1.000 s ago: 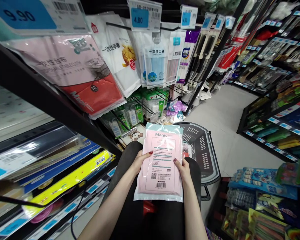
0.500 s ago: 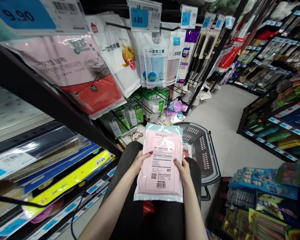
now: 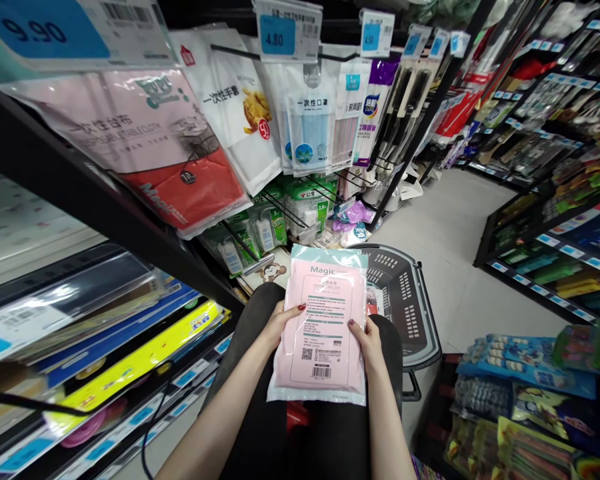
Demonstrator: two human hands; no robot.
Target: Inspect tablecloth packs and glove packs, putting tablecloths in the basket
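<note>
A pink pack of disposable tablecloth (image 3: 325,333) with a pale green top edge and "Magic" printed on it is held above my knees. Its printed side with the barcode faces me. My left hand (image 3: 286,323) grips its left edge, thumb on the front. On the right edge my right hand (image 3: 367,341) does the same. The fingers behind the pack are hidden on both sides. A similar tablecloth pack (image 3: 145,143), pink and red, hangs on the rack at the upper left, apart from my hands.
A dark shopping basket (image 3: 427,333) stands on the floor by my right knee, with a package partly visible inside. Glove packs (image 3: 230,100) and mask packs (image 3: 313,127) hang ahead on hooks. Shelves flank me; bagged snacks (image 3: 525,363) lie at lower right.
The pack has tilted very slightly in my hands. Both hands keep their hold, and the surroundings look the same.
</note>
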